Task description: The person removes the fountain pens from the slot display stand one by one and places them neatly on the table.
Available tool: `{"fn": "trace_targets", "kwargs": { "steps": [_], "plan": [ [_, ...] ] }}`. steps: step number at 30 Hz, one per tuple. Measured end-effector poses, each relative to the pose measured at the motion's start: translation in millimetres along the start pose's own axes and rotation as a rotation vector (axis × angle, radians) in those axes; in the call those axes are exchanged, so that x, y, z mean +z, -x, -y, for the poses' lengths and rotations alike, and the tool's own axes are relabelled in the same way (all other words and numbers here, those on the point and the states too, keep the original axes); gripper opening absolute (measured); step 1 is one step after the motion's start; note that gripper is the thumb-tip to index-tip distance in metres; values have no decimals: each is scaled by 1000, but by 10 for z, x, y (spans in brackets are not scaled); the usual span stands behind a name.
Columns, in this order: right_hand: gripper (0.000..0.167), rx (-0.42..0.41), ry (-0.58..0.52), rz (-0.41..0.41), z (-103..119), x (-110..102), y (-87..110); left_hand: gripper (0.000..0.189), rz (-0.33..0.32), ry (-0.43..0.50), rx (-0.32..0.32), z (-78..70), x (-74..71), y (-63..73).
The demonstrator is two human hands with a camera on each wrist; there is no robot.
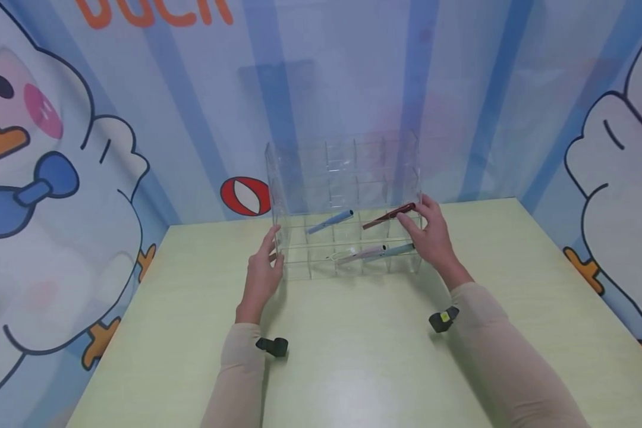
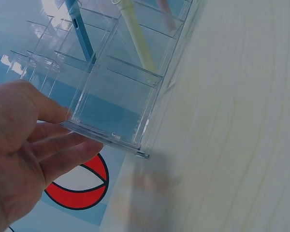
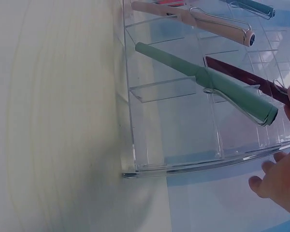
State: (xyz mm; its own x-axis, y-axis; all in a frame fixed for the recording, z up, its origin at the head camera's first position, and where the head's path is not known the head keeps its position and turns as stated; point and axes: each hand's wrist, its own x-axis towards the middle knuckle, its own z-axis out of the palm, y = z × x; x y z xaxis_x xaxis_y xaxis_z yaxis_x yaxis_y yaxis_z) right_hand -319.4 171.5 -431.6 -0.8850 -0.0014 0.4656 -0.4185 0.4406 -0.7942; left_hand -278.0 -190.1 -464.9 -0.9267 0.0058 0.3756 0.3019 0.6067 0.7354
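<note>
A clear acrylic organizer (image 1: 295, 271) with stepped compartments stands on the table. My left hand (image 1: 262, 274) touches its left side wall, thumb near the front edge and fingers along the outside. Between right thumb and forefinger, my right hand (image 1: 433, 235) pinches the upper end of a dark red pen (image 1: 387, 216), whose lower end reaches into a compartment. A blue pen (image 1: 331, 221) leans in the same tier. Lower down lean a pink pen (image 1: 361, 254) and a green pen (image 3: 208, 84) with a wire clip. A pale yellow pen (image 2: 137, 41) shows in the left wrist view.
The pale wooden table (image 1: 348, 351) extends in front and to both sides. Close behind the organizer hangs a blue striped backdrop (image 1: 348, 71) with cartoon ducks and a red ball print (image 1: 230, 196). Both sleeves carry a small black wrist camera (image 1: 275, 347).
</note>
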Motion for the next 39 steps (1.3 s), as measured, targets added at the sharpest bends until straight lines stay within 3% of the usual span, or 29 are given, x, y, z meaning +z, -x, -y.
{"fn": "trace_targets", "kwargs": {
  "steps": [5,11,18,25,34,39],
  "plan": [
    [30,-68,0,-129,22,9,12,69,8,2,-8,-9,-3,-7],
    [22,-138,-48,-217,32,18,28,69,14,3,-12,-9,-2,-6],
    [17,-190,-254,-234,133,4,48,68,10,0,-2,-13,-5,-10],
    [20,-140,-285,-280,467,-52,161,67,12,-1,-7,5,0,-9],
    [20,-181,-522,-343,279,-69,124,70,16,-5,-16,26,8,-19],
    [32,-220,-649,-373,292,-90,137,70,21,-7,-29,24,12,-15]
  ]
}}
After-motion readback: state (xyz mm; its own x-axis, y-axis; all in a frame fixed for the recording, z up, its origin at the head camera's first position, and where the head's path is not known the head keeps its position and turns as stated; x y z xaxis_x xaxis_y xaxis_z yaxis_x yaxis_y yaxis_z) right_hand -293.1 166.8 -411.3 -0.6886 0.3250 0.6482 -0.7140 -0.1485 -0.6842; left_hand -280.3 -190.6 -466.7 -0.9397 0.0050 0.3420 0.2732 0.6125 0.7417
